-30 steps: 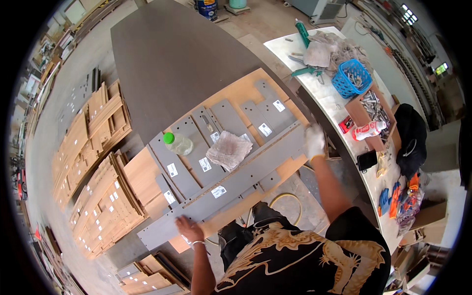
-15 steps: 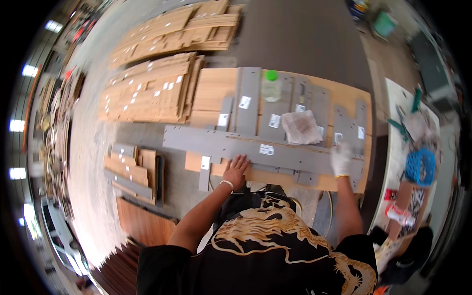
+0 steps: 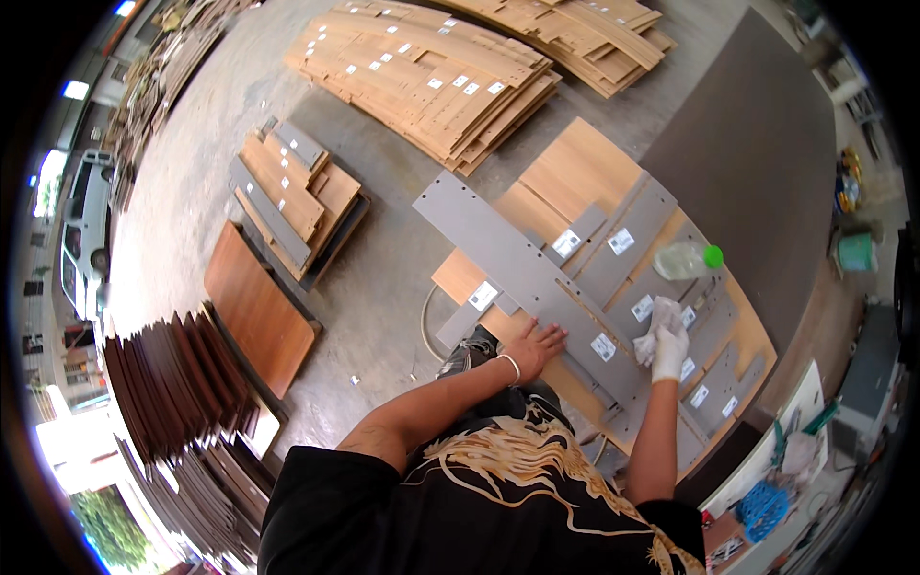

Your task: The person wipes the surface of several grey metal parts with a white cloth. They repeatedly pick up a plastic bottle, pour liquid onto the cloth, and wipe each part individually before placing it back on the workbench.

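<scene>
A long grey panel with small holes and a white label lies across the work table. My bare left hand rests flat on its near edge, fingers spread. My right hand, in a white glove, is closed on a pale, crumpled rag at the panel's far edge. Beyond the rag, a clear bottle with a green cap stands on other grey boards. Several labelled grey pieces lie around my right hand, partly covered by the long panel and the rag.
Stacks of wood-coloured boards lie on the floor beyond the table. A smaller stack and a brown panel are at left. On the right are a white side table with a blue basket, and a dark board.
My gloved right hand has moved left and taken hold of the rag, which is now bunched up. My left hand stays on the panel edge. The whole view has turned.
</scene>
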